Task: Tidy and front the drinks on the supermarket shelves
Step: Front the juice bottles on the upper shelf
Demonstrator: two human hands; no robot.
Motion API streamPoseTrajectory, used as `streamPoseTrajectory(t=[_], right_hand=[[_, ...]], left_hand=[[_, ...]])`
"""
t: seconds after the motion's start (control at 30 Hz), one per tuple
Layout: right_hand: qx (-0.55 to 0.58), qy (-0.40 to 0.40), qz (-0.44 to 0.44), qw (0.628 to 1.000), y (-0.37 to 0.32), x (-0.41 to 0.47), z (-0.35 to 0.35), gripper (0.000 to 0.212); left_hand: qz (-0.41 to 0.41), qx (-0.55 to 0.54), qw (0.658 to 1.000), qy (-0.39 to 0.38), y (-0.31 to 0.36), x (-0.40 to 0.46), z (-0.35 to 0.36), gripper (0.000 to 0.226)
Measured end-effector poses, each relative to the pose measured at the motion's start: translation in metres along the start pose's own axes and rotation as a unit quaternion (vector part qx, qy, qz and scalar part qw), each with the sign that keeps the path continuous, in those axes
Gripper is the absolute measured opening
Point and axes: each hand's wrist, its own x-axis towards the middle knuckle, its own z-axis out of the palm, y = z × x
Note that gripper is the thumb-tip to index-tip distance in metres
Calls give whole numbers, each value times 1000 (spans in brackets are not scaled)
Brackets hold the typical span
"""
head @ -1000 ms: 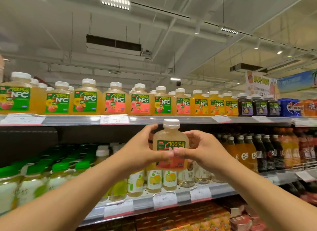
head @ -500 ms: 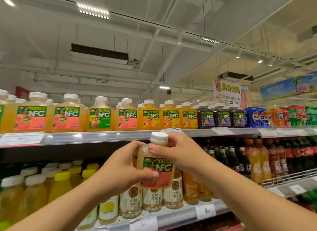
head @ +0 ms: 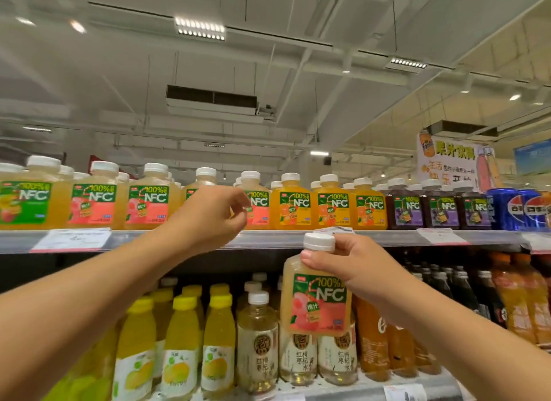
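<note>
Right hand pinches the bottle at its neck, thumb under the cap, below the top shelf. Left hand at that shelf, fingers loosely curled, holding nothing.

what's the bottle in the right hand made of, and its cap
The peach NFC juice bottle looks like clear, slightly cloudy plastic: pale juice shows through above a glossy printed label. Its white cap, gripped by the right hand, looks like matte opaque plastic with fine ribbing, though that is hard to confirm.
</note>
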Motion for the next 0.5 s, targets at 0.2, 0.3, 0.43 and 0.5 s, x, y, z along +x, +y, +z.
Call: streamPoseTrajectory(t=[0.2, 0.3, 0.43, 0.5], right_hand=[[9, -37, -26, 999, 6, 19, 6, 22], [12, -47, -31, 998, 7, 27, 7, 23], [13, -58, -34, 998, 11, 29, 4, 25], [16, -59, -40, 997, 14, 29, 1, 22]], left_hand=[[-12, 91, 995, 45, -27, 25, -1, 28], [-23, 168, 985, 7, -30, 49, 5, 48], [-48, 229, 970, -71, -27, 80, 19, 69], [-75, 237, 963, -102, -26, 92, 26, 73]])
